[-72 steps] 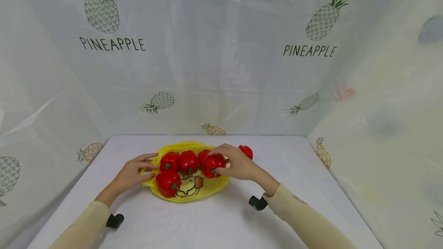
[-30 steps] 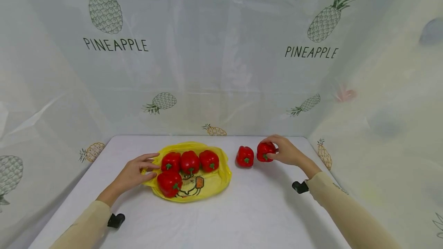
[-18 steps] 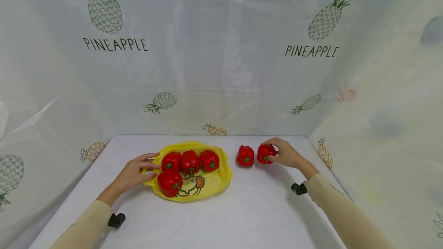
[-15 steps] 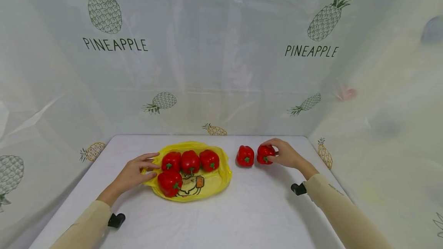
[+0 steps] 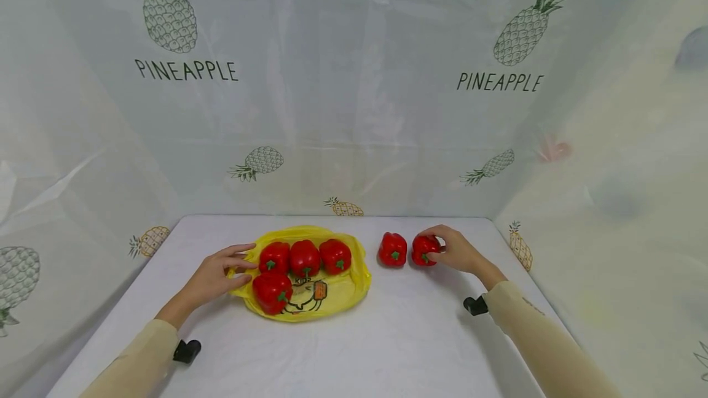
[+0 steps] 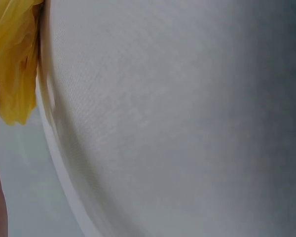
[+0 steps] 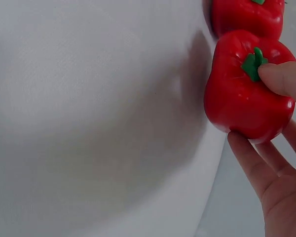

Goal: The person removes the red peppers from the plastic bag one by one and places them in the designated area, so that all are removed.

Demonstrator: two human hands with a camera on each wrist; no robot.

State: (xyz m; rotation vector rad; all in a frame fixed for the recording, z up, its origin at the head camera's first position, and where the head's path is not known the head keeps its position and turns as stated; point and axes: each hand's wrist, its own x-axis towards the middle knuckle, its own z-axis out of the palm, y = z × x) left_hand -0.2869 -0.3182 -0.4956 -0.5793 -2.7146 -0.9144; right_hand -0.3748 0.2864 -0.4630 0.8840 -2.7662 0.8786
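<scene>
My right hand (image 5: 458,252) holds a red bell pepper (image 5: 423,250) with a green stem at the right of the table. In the right wrist view the thumb lies by the stem of that bell pepper (image 7: 244,98), with fingers around its far side. Another red bell pepper (image 5: 393,250) sits close to its left. My left hand (image 5: 212,276) rests at the left edge of a yellow plastic bag (image 5: 343,306), its fingers spread and relaxed against it. Several red bell peppers (image 5: 305,257) lie on the bag. The left wrist view shows only part of the bag (image 6: 15,64) and a finger.
A white table (image 5: 354,355) carries everything. Sheets printed with pineapples hang behind it and at both sides, forming a back wall (image 5: 343,109). Black wrist cameras (image 5: 187,351) sit under both sleeves.
My right hand has carried a bell pepper from the yellow bag to the right and lowered it beside the other one. The left hand has stayed in place.
</scene>
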